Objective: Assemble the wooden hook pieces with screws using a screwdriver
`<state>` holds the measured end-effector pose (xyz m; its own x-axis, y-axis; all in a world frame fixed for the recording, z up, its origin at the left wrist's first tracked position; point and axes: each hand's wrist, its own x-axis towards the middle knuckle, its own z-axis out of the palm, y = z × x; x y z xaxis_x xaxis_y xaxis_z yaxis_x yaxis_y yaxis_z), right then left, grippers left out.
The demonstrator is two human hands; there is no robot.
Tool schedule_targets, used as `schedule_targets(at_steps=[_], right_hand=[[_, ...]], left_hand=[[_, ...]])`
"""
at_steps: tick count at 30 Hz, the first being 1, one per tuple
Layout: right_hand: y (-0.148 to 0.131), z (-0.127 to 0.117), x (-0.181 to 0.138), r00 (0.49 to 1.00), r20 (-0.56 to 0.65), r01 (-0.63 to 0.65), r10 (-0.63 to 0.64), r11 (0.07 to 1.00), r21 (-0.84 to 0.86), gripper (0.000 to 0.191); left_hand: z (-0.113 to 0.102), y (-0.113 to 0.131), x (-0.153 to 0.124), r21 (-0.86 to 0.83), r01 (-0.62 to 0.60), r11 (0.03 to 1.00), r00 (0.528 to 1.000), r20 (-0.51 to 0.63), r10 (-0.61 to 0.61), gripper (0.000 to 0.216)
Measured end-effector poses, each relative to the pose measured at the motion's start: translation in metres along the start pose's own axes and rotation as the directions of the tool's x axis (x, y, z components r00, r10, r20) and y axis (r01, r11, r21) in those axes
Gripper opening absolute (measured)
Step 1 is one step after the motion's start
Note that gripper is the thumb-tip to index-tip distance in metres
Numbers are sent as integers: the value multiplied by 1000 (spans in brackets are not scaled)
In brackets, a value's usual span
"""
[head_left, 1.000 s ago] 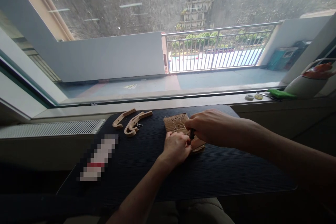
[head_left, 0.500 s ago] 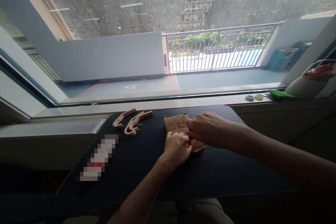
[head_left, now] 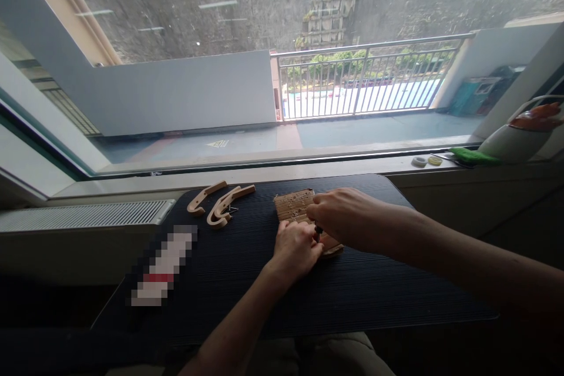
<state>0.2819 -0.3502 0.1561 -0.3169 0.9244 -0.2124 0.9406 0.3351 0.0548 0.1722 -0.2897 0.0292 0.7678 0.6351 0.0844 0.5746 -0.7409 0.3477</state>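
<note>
A brown cardboard piece [head_left: 293, 205] full of small holes lies on the dark ribbed table [head_left: 247, 288]. My left hand [head_left: 297, 249] is closed, pressing on the cardboard's near edge; what it grips is hidden. Just right of it, my right hand [head_left: 341, 217] is closed in a pinch on a small dark tool [head_left: 317, 232] that points down at the cardboard. The two hands touch over the cardboard's near end.
Two curved wooden hooks [head_left: 220, 202] lie at the table's far left. A blurred red-and-white strip [head_left: 161, 267] lies nearer on the left. On the window sill sit two tape rolls [head_left: 425, 161], a green cloth [head_left: 473, 157] and a white stuffed toy [head_left: 515, 138].
My right hand has slid a little to the left over the cardboard and now covers more of it. The left hand has barely moved.
</note>
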Motion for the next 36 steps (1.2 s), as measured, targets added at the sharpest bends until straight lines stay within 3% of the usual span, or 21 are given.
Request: schedule_targets(at_steps=[11, 18, 25, 32, 36], right_hand=[[-4, -1, -1, 992, -3, -129, 129, 989, -68, 17], [2, -4, -4, 998, 7, -59, 59, 998, -3, 14], [9, 11, 4, 995, -95, -27, 25, 999, -20, 14], [6, 6, 3, 989, -51, -139, 137, 989, -42, 14], [11, 4, -4, 995, -87, -53, 56, 998, 29, 12]], left_hand=[[2, -4, -1, -10, -72, 997, 997, -17, 71, 19], [3, -4, -1, -13, -64, 998, 998, -30, 63, 16], [7, -5, -1, -12, -69, 998, 996, -55, 69, 16], [5, -6, -1, -16, -83, 996, 995, -50, 82, 18], [4, -5, -1, 5, -75, 997, 996, -42, 75, 20]])
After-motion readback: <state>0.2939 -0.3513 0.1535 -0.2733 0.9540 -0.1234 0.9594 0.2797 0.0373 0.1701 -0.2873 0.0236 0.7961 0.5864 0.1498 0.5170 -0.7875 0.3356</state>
